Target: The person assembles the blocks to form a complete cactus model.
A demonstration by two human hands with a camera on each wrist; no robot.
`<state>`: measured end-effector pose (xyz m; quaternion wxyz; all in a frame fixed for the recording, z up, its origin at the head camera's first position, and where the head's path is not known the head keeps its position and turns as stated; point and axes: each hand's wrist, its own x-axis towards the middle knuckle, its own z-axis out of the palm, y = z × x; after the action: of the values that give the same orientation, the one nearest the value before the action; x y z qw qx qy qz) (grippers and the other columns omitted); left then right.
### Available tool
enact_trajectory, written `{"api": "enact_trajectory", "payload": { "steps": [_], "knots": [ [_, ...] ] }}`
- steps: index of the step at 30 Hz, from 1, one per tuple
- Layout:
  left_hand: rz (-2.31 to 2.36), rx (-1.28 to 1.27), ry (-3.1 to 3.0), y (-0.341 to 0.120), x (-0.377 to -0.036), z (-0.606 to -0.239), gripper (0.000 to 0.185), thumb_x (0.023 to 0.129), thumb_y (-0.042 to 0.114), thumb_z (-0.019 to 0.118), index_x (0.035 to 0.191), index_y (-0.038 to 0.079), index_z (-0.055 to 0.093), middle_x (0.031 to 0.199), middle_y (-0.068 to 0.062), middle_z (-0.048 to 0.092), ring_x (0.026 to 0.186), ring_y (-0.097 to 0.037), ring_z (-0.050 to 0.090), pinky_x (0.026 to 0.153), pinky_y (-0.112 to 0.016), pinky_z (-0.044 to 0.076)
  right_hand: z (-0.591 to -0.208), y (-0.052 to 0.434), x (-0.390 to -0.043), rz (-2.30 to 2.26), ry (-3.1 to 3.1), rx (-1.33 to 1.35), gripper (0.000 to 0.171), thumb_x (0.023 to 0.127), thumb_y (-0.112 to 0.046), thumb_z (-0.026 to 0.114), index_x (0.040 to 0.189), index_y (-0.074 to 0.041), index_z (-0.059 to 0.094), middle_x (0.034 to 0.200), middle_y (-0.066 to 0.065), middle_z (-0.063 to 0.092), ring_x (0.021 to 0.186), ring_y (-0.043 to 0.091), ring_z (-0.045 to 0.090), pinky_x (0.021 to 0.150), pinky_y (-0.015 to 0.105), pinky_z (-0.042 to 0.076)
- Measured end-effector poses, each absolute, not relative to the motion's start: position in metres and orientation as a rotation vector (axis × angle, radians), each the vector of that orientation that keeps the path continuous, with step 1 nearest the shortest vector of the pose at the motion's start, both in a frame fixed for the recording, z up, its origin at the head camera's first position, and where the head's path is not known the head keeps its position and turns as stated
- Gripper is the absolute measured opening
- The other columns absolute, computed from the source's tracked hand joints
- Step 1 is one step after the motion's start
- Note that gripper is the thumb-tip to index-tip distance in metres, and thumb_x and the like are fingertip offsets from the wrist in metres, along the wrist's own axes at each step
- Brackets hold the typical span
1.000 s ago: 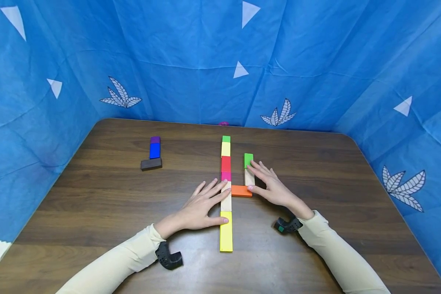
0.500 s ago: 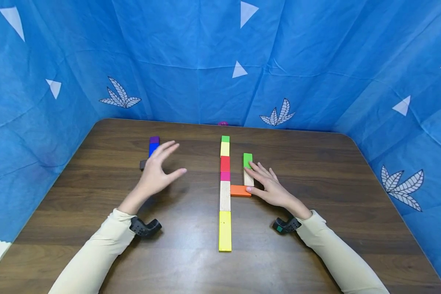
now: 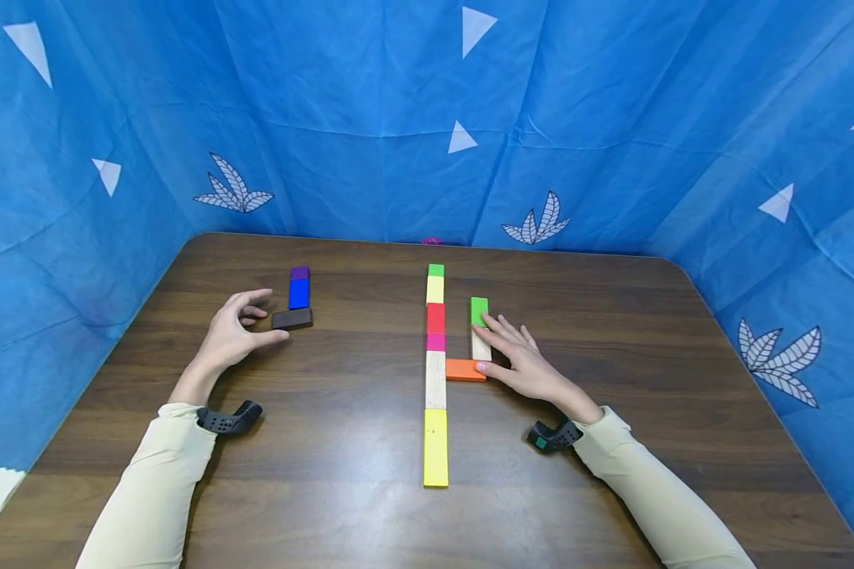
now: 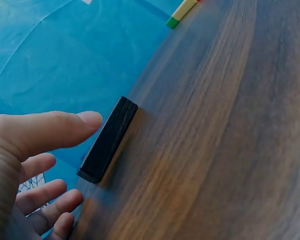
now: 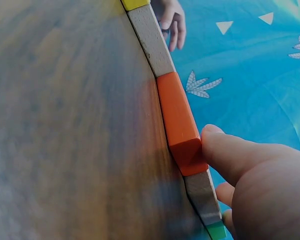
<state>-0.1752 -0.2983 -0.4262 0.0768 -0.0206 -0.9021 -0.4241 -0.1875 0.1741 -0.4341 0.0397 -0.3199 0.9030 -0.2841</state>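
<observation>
My left hand (image 3: 231,330) is at the left end of a black block (image 3: 292,318), thumb and fingers apart. In the left wrist view the thumb (image 4: 75,129) overlaps the near edge of that black block (image 4: 109,142). Behind it lie a blue block (image 3: 299,293) and a purple block (image 3: 300,273). My right hand (image 3: 527,363) rests with its thumb at the right end of an orange block (image 3: 462,370). Its straight fingers reach over a natural wood block (image 3: 480,344) and the edge of a green block (image 3: 479,310).
A long row of blocks runs front to back mid-table: yellow (image 3: 436,448), natural wood (image 3: 436,381), pink (image 3: 436,342), red (image 3: 436,318), pale yellow (image 3: 436,289) and green (image 3: 436,269). The orange block abuts it. A blue cloth (image 3: 370,174) hangs around the wooden table (image 3: 370,506).
My left hand has left the long row and swung left, passing over the black block to its left end. The right hand has stayed in place.
</observation>
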Motion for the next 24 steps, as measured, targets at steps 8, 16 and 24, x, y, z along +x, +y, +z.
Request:
{"api": "enact_trajectory", "payload": {
  "steps": [8,16,24],
  "knots": [
    [-1.263,-0.083,-2.687,-0.298,-0.177,-0.4311,0.062,0.065,0.024,0.079,0.119,0.006,0.053,0.113,-0.012,0.053,0.095,-0.022,0.05,0.08,-0.029,0.036,-0.4359,0.1735,-0.1881,-0.889,2.764,-0.989,0.061,0.086,-0.041,0.053,0.139,-0.019,0.032,0.149,0.002,0.016,0.136,0.031,0.009,0.103,0.059,0.0],
    [-1.272,-0.056,-2.712,-0.2981,-0.1786,-0.433,0.05,0.07,0.021,0.075,0.113,0.004,0.057,0.109,-0.012,0.057,0.092,-0.019,0.048,0.079,-0.028,0.034,-0.4375,0.1745,-0.1888,-0.895,2.767,-1.005,0.062,0.085,-0.042,0.053,0.139,-0.019,0.032,0.149,0.002,0.017,0.136,0.031,0.009,0.103,0.059,0.0],
    [-1.184,-0.049,-2.723,-0.2996,-0.1782,-0.4356,0.036,0.077,0.023,0.069,0.108,0.007,0.062,0.099,-0.009,0.059,0.087,-0.017,0.049,0.073,-0.026,0.036,-0.437,0.1732,-0.1893,-0.876,2.77,-0.995,0.063,0.085,-0.044,0.053,0.139,-0.02,0.031,0.149,0.002,0.016,0.136,0.031,0.009,0.102,0.06,0.0]
  ]
}}
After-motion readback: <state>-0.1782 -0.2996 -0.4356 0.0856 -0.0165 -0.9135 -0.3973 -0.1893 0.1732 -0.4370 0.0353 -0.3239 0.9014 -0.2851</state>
